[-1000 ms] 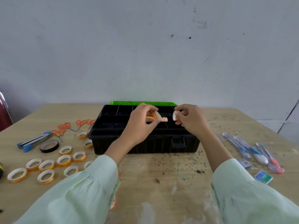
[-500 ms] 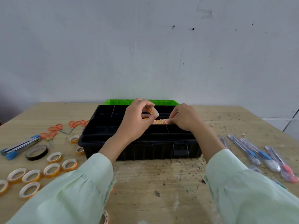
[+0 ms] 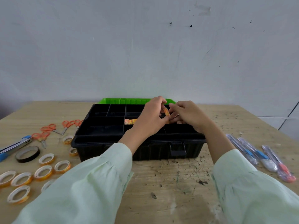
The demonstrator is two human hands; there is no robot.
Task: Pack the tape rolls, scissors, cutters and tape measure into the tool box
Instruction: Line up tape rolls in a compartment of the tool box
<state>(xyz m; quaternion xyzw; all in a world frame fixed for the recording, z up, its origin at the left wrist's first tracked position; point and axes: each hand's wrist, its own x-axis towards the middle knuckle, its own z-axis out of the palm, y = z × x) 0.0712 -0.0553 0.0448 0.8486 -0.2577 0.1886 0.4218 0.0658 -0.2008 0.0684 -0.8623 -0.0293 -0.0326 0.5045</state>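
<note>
My left hand [image 3: 150, 120] pinches a small tape roll [image 3: 166, 112] between thumb and fingertips, holding it on its edge over the middle of the tool box [image 3: 129, 140]; my right hand [image 3: 190, 116] is curled just beside it, and I cannot tell if it holds something too or only touches this roll. The tool box sits in the middle of the bench [image 3: 169, 183], toward the far edge, with its green lid [image 3: 126, 101] open behind it; a short row of rolls [image 3: 129, 121] stands in one middle slot. The roll is a thin ring; I think it is light and stiff, with a smooth, slippy rim; I judge it best held by its flat faces, so it can slide in upright beside the others. The box is hard black plastic with straight walls. More loose rolls [image 3: 43, 172] and the orange-handled scissors [image 3: 48, 131] lie near the left edge; the cutters [image 3: 252, 152], long and shiny in clear wrap, lie near the right edge; I see no tape measure.
</note>
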